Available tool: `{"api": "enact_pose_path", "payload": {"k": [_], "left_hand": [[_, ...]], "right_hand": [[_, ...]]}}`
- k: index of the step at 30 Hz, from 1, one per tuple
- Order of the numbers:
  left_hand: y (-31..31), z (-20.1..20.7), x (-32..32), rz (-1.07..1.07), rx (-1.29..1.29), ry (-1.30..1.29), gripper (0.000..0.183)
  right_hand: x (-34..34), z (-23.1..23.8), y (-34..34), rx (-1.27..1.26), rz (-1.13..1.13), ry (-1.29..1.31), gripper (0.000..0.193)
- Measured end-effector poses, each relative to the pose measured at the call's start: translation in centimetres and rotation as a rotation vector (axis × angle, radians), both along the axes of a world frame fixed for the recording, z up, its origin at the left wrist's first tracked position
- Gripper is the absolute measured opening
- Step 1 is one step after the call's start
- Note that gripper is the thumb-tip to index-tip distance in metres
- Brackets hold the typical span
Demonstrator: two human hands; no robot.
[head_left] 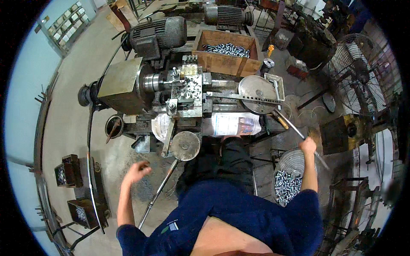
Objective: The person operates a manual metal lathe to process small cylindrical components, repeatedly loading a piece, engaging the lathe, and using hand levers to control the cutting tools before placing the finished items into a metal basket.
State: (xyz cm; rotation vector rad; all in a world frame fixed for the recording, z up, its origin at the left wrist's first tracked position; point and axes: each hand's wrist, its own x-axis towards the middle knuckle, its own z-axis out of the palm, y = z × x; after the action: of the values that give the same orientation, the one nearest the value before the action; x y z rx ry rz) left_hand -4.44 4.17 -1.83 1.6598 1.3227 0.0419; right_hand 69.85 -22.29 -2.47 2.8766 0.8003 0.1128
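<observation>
Right hand [307, 146]: fingers wrapped tightly about a straight, smooth metal rod [291, 124], which slants through the fist.
Left hand [136, 171]: raised, fingers curled; whether they pinch anything small, cannot tell.
Large disc [254, 85]: flat, round, scuffed metal, ahead and left of the right hand, near the rod's far end.
Perforated bar [243, 97]: long flat metal, row of round holes, crossing that disc.
Basket [299, 154]: grey, rounded, pitted wall, just nearer the body than the right hand; contains short, shiny metal cylinders [286, 187].
Small disc [185, 146]: dull round metal, right of the left hand; slim polished lever [161, 184] slants below it.
Machine slide [188, 96]: blocky steel, strewn with dark bits, ahead and right of the left hand.
Crate [226, 64]: rough brown wood, rectangular, well ahead of both hands, holding glossy metal pieces [228, 50].
</observation>
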Motion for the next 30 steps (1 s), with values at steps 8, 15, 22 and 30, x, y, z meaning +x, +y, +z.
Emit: {"api": "enact_pose_path", "payload": {"k": [8,15,22,30], "left_hand": [[-9.1,4.1,7.6,-0.153,0.273,0.298,0.038],[-8.2,2.6,7.5,-0.114,0.255,0.089,0.021],[-8.1,2.7,7.9,-0.077,0.181,0.132,0.019],[-8.2,1.9,7.1,-0.139,0.175,0.14,0.025]], "right_hand": [[-16.5,0.2,-4.6,0.267,0.142,0.33,0.029],[-21.0,1.5,-3.6,0.268,0.114,0.397,0.03],[-20.5,1.7,-3.2,0.192,0.064,0.442,0.033],[-9.2,2.5,-2.6,-0.063,-0.053,0.296,0.036]]}}
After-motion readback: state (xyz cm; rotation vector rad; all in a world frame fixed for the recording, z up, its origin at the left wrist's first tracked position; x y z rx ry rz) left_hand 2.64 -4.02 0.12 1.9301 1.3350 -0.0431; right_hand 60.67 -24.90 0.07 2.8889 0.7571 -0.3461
